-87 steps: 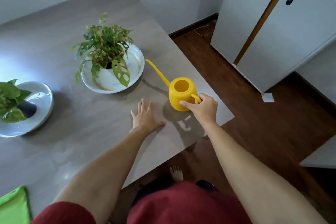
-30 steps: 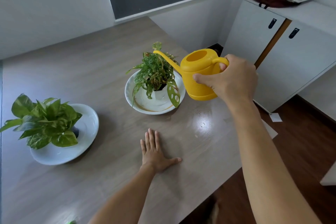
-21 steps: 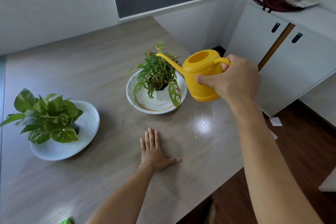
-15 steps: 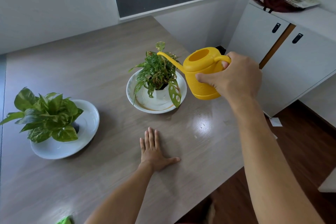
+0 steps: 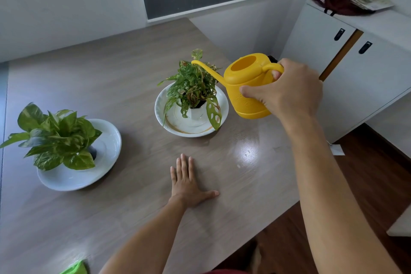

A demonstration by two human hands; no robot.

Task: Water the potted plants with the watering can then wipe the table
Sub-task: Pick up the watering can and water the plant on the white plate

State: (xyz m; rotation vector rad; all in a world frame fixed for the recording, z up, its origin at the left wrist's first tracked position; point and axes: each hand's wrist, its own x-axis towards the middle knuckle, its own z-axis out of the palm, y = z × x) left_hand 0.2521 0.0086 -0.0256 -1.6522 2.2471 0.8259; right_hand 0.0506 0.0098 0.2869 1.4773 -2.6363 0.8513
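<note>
My right hand grips the handle of a yellow watering can held in the air above the table's right side. Its long spout reaches left over a small leafy plant in a white pot on a white dish. No water stream is visible. A second plant with broad green leaves stands on another white dish at the left. My left hand rests flat on the grey table, fingers straight. A corner of green cloth shows at the bottom edge.
A white cabinet with two dark handles stands right of the table, with a dark red bag and papers on top. Wood floor lies beyond the table's right edge. A wall with a dark panel closes the far side.
My right hand lifted the can off the table and brought its spout over the small plant. In the last second the can rose slightly and tipped a bit. My left hand stayed flat.
</note>
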